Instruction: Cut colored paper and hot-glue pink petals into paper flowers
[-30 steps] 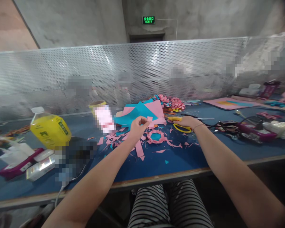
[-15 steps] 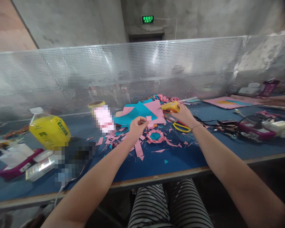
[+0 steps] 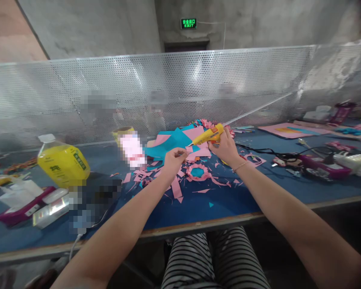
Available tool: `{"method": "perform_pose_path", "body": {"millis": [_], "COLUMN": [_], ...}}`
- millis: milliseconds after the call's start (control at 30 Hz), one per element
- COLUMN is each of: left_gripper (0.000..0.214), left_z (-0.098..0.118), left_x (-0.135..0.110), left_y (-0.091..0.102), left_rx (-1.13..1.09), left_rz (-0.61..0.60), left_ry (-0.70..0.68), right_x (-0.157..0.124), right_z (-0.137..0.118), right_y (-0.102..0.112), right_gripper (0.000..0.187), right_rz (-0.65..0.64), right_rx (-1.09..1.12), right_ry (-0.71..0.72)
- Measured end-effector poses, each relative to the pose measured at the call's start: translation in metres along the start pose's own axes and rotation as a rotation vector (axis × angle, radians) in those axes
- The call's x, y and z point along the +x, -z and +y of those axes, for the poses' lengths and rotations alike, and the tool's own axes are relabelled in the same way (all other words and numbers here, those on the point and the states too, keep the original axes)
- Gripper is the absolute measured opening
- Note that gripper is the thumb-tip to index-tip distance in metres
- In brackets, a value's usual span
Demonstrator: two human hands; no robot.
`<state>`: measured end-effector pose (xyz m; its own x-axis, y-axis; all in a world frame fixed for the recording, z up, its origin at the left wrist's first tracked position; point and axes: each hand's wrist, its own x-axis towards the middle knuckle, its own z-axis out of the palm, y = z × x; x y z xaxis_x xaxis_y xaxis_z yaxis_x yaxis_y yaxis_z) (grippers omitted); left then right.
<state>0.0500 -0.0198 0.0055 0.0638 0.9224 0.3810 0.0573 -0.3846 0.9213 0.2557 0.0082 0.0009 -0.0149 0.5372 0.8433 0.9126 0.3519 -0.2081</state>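
Note:
My right hand point(image 3: 228, 149) is wrapped round a yellow hot glue gun point(image 3: 209, 135), a long pale glue stick point(image 3: 258, 108) rising from its back. The nozzle points down and left, close to the fingertips of my left hand point(image 3: 175, 159); whether it touches anything I cannot tell. My left hand pinches a small piece of pink paper point(image 3: 190, 149), partly hidden by the fingers. Just below lies a pink paper ring point(image 3: 189, 172) with a blue middle. Behind my hands are blue paper sheets point(image 3: 176, 141) and pink ones point(image 3: 198, 132).
Pink scraps point(image 3: 176, 188) litter the blue table point(image 3: 228, 208). On the left are a lit phone point(image 3: 132, 150), a yellow-labelled jug point(image 3: 64, 166) and a purple power strip point(image 3: 27, 210). Another purple power strip point(image 3: 325, 167) and a black cable point(image 3: 255, 148) are on the right. A perforated metal screen point(image 3: 180, 88) stands behind.
My right hand has brought the glue gun left and tilted it nozzle-down, near the paper in my left hand. The glue stick now shows raised behind it. My left hand has hardly moved.

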Motion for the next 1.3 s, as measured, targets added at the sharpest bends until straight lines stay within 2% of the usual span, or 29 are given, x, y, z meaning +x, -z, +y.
{"method": "perform_pose_path", "body": {"millis": [367, 1300], "left_gripper": [0.025, 0.021], "left_z": [0.001, 0.000], "left_x": [0.000, 0.001], "left_y": [0.000, 0.001], "left_rx": [0.018, 0.041], "left_rz": [0.005, 0.029], "left_ry": [-0.001, -0.017], "right_x": [-0.001, 0.001], "right_z": [-0.001, -0.003], "right_y": [-0.002, 0.009], "right_gripper": [0.037, 0.037], "right_rz": [-0.031, -0.046], "right_rx": [-0.013, -0.012], "right_ry": [-0.013, 0.004]}}
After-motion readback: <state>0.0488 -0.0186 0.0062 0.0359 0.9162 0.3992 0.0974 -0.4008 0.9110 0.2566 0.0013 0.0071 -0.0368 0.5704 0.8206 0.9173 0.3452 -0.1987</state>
